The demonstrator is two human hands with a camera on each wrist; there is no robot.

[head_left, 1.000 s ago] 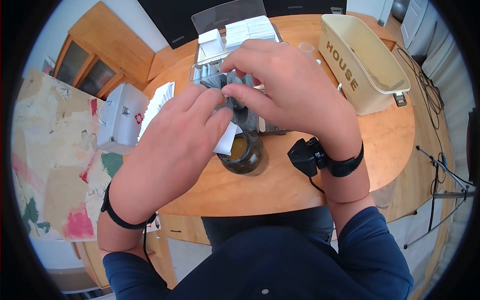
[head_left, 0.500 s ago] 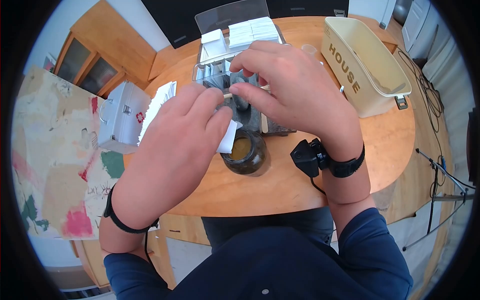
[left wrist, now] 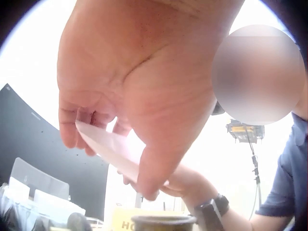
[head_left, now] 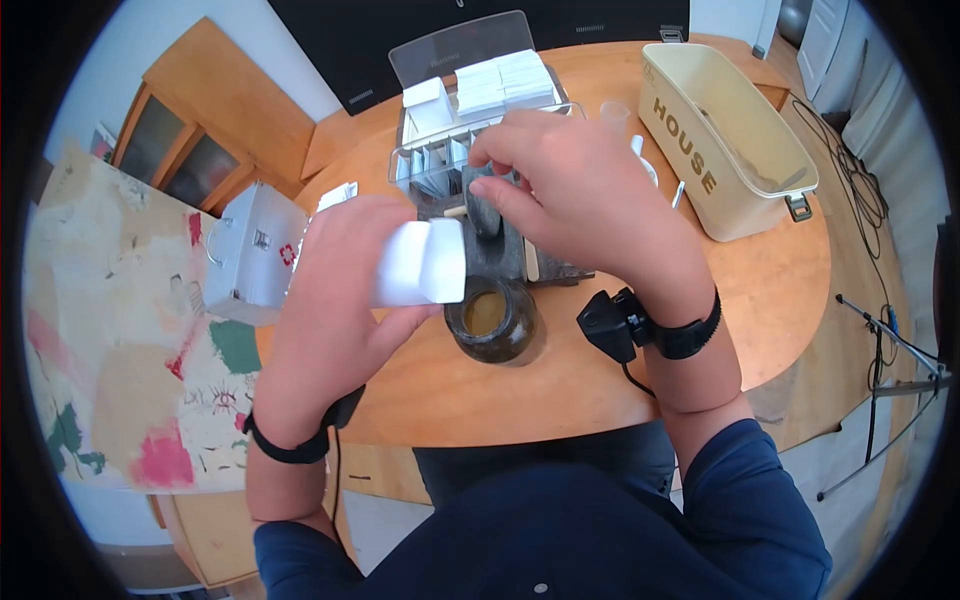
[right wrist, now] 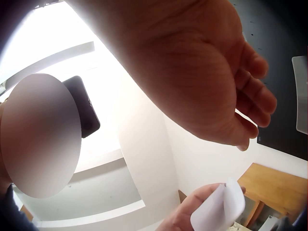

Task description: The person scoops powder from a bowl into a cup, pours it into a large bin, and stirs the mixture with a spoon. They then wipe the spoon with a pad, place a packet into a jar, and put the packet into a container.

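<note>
My left hand [head_left: 340, 290] holds a creased, folded white paper [head_left: 425, 265] between thumb and fingers. In the left wrist view the paper [left wrist: 108, 147] runs from the fingers down to the thumb. Its right end overlaps the left side of a round dark jar [head_left: 515, 345] with yellowish contents in the head view. My right hand [head_left: 580, 190] hovers to the right, fingers loosely bent, with nothing between them. Below its fingertips are a dark stone piece [head_left: 485, 212] and a dark slab [head_left: 505, 255], partly hidden by the hand.
At the back stands a clear-lidded box with stacks of white paper [head_left: 505, 82]; paper packets [head_left: 435, 170] fill the rack before it. A cream HOUSE bin [head_left: 690, 150] is on the right, beside a small clear cup [head_left: 613, 112]. A silver first-aid case [head_left: 245, 250] stands left.
My hands have parted. The left hand has moved back and turned, bringing the paper's broad face into view. My right hand stays nearly in place, its fingers no longer near the left hand.
</note>
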